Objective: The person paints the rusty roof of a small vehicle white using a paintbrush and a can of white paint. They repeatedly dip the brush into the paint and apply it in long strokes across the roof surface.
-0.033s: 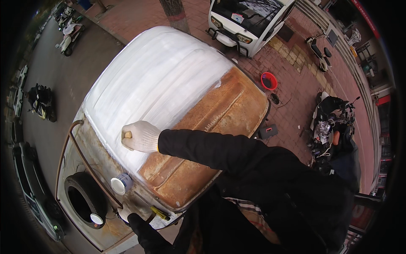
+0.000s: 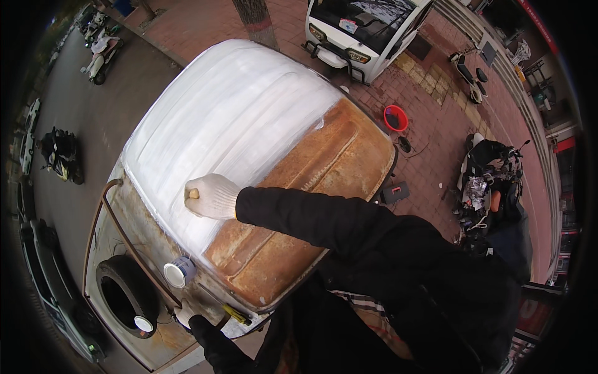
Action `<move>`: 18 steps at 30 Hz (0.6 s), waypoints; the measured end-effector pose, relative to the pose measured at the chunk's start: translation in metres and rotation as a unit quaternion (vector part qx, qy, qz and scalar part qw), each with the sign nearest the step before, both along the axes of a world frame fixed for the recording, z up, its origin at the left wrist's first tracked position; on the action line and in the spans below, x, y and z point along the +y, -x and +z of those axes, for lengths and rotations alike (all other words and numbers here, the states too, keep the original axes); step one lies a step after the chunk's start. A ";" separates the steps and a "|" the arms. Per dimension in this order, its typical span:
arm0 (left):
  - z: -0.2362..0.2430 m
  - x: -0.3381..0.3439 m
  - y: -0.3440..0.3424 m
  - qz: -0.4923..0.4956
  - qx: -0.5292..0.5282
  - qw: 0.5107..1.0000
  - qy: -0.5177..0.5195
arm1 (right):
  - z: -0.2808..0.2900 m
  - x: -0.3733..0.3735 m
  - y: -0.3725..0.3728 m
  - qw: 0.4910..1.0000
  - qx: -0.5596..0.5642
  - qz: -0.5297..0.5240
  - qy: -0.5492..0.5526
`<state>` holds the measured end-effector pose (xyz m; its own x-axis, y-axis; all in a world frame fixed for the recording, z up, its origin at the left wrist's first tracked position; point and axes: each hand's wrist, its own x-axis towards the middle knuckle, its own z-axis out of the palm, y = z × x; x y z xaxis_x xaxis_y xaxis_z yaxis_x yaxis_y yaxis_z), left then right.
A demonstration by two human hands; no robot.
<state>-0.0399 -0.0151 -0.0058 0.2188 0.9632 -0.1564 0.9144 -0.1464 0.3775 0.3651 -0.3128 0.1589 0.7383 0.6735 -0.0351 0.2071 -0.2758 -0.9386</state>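
Note:
My right hand (image 2: 212,196), in a white knit glove, is closed round a paintbrush (image 2: 194,194). Only the rounded wooden end of its handle shows; the bristles are hidden under the fist. It is over the white-painted part (image 2: 205,131) of a vehicle's cab roof, close to the bare rusty part (image 2: 324,168). At the lower left, my gloved left hand (image 2: 184,313) is wrapped round a rusty metal rail (image 2: 134,252) behind the cab. Between the hands stands a paint can (image 2: 179,272) with white inside. A yellow-handled tool (image 2: 237,314) lies near my left hand.
A tyre (image 2: 128,293) lies on the rusty bed, with a round white lid (image 2: 143,323) at its edge. A white vehicle (image 2: 364,40) and tree trunk (image 2: 255,22) stand beyond the roof. On the brick pavement are a red bucket (image 2: 395,118), a dark box (image 2: 394,193) and a loaded motorbike (image 2: 489,181).
My right hand has shifted slightly right and up over the white paint, the brush still in it. My left hand stays on the rail.

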 end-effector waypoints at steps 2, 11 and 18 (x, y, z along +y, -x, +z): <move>0.000 0.001 -0.001 0.007 0.016 1.000 -0.002 | -0.011 -0.036 -0.035 0.996 -0.056 -0.058 0.042; 0.000 -0.003 0.001 0.009 -0.062 0.998 0.001 | -0.042 -0.292 -0.226 0.946 0.130 -0.285 -0.081; -0.011 0.021 0.017 0.077 -0.076 0.989 0.098 | -0.071 -0.408 -0.293 0.892 0.045 -0.448 -0.021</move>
